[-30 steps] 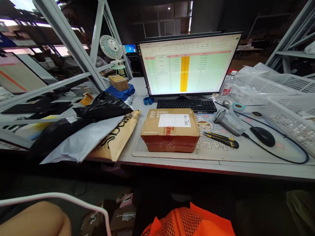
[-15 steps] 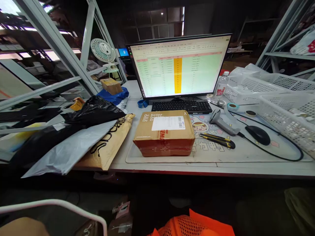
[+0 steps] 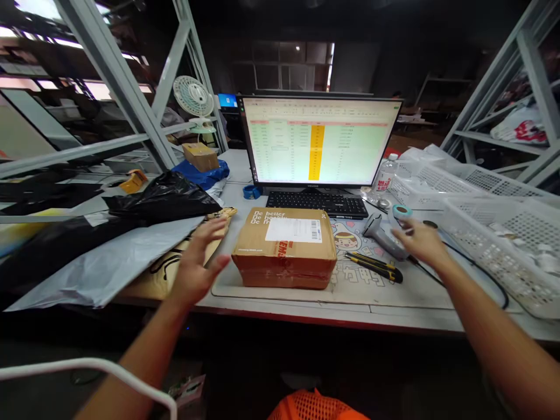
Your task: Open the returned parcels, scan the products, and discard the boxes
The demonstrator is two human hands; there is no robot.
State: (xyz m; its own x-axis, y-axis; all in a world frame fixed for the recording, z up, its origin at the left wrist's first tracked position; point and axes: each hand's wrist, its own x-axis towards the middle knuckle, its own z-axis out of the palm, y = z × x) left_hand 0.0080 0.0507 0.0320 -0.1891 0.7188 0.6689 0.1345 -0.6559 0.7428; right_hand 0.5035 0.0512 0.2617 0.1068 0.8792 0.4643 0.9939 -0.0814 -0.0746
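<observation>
A taped brown cardboard box (image 3: 284, 272) with a white label (image 3: 291, 230) on top lies on the printed desk mat. Just left of it is my left hand (image 3: 196, 262), fingers spread and holding nothing, in front of a tan mailer bag (image 3: 153, 280). Over at the right, my right hand (image 3: 422, 240) hovers by the grey barcode scanner (image 3: 385, 239), its slightly blurred fingers reaching forward and apart. Whether they touch the scanner is unclear. A yellow-and-black utility knife (image 3: 376, 267) rests between box and scanner. My right hand and forearm hide the mouse.
Behind the box stand a keyboard (image 3: 315, 202) and a monitor (image 3: 280, 157) showing a spreadsheet. White plastic baskets (image 3: 485, 245) and a bottle (image 3: 385, 174) occupy the right side. Black and grey bags (image 3: 118, 251) pile up at the left, beside a metal frame (image 3: 118, 81).
Both my hands have come into view over the desk, the left toward the box's left side, the right toward the scanner. The camera view has shifted slightly; the box stays put.
</observation>
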